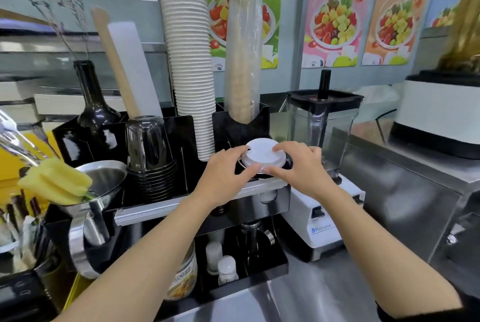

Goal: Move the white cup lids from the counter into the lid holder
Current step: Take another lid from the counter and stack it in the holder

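Observation:
A stack of white cup lids (260, 152) sits at the mouth of the front right compartment of the black lid holder (241, 129), on top of the coffee machine. My left hand (226, 173) grips the lids' left rim, thumb in front and fingers behind. On the right rim rests my right hand (298, 163), pinching it between thumb and fingers. Both hands hold the same stack, which tilts slightly toward me. How deep the stack reaches into the compartment is hidden by my hands.
The holder also carries a tall stack of white paper cups (188, 62), clear cups (242, 62) and black cups (149, 150). A blender (320, 134) stands just right of my hands. A wine bottle (94, 111) and metal funnel (104, 184) are at the left.

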`<state>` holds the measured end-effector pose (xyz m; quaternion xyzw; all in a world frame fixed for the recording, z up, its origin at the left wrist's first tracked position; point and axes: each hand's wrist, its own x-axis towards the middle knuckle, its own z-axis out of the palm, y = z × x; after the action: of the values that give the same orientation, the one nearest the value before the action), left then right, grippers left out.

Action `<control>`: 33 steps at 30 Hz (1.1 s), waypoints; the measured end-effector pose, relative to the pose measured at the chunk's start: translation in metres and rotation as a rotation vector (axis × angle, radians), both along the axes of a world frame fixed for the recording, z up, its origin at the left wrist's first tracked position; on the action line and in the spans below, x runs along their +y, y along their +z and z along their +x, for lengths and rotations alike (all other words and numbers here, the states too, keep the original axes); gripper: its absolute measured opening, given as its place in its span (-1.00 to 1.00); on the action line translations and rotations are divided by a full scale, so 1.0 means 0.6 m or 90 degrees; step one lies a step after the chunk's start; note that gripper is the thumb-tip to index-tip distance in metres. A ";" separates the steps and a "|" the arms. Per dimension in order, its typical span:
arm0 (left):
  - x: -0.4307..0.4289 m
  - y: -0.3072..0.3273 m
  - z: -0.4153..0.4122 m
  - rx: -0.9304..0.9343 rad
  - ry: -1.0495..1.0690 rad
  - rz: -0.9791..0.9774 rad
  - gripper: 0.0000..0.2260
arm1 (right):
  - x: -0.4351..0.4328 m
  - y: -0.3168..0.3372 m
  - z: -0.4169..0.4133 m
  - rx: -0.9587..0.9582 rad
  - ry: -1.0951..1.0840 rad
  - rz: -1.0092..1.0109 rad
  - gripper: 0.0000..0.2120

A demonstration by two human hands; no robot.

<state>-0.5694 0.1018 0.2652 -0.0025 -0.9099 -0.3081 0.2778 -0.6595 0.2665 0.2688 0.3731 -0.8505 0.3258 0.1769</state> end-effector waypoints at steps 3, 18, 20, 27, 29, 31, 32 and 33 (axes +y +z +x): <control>0.001 -0.008 -0.004 -0.022 0.019 -0.047 -0.50 | -0.006 -0.011 -0.008 0.003 -0.021 0.023 -0.48; 0.000 -0.020 -0.016 -0.080 0.081 -0.251 -0.43 | -0.012 -0.025 -0.024 0.078 -0.030 0.120 -0.46; -0.001 -0.018 -0.014 -0.077 0.082 -0.249 -0.44 | -0.009 -0.026 -0.027 0.082 -0.034 0.113 -0.49; 0.005 -0.010 -0.014 -0.091 0.090 -0.246 -0.45 | -0.003 -0.019 -0.029 0.108 -0.043 0.089 -0.63; 0.006 -0.005 -0.018 -0.094 0.094 -0.234 -0.44 | -0.008 -0.013 -0.029 0.107 -0.049 0.099 -0.66; 0.006 0.000 -0.023 -0.099 0.101 -0.234 -0.43 | -0.016 -0.009 -0.032 0.086 -0.060 0.109 -0.63; 0.006 0.002 -0.026 -0.106 0.104 -0.242 -0.42 | -0.020 -0.008 -0.035 0.067 -0.069 0.116 -0.61; 0.007 0.003 -0.028 -0.115 0.107 -0.251 -0.41 | -0.025 -0.007 -0.039 0.046 -0.077 0.125 -0.58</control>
<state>-0.5862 0.1059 0.2673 0.0468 -0.9707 -0.0992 0.2140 -0.6829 0.2515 0.2643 0.3480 -0.8924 0.2159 0.1893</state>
